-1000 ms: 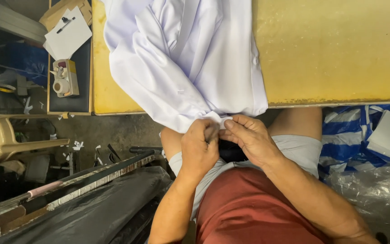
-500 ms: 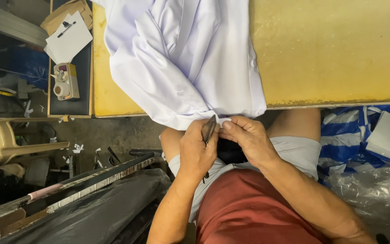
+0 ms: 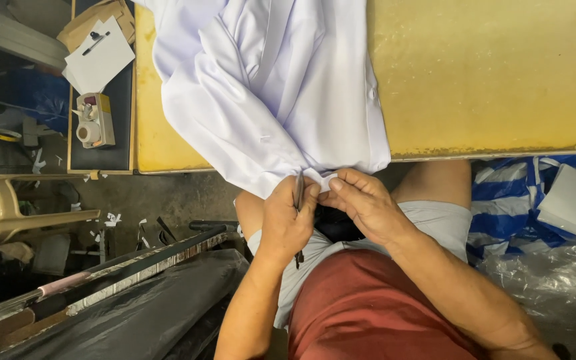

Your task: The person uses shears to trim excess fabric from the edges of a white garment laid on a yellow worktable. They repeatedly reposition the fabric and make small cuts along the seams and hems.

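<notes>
STATE: I see left hand (image 3: 288,223) closed around a slim dark tool (image 3: 299,193), possibly a seam ripper | right hand (image 3: 365,203) pinching white shirt (image 3: 268,100) hem between both hands | PROGRESS: hem work underway; shirt body lies above hands on yellow table (image 3: 488,80), untouched.

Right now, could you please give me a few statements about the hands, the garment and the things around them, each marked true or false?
1. The left hand grips a thin dark tool at the garment's edge. True.
2. The white shirt lies on a yellow padded table. True.
3. The right hand rests flat on the table, away from the cloth. False: it pinches the shirt's hem beside the left hand.
4. A pen lies on the white paper at upper left. True.
5. The plastic stool is bright red. False: it is beige.
</notes>
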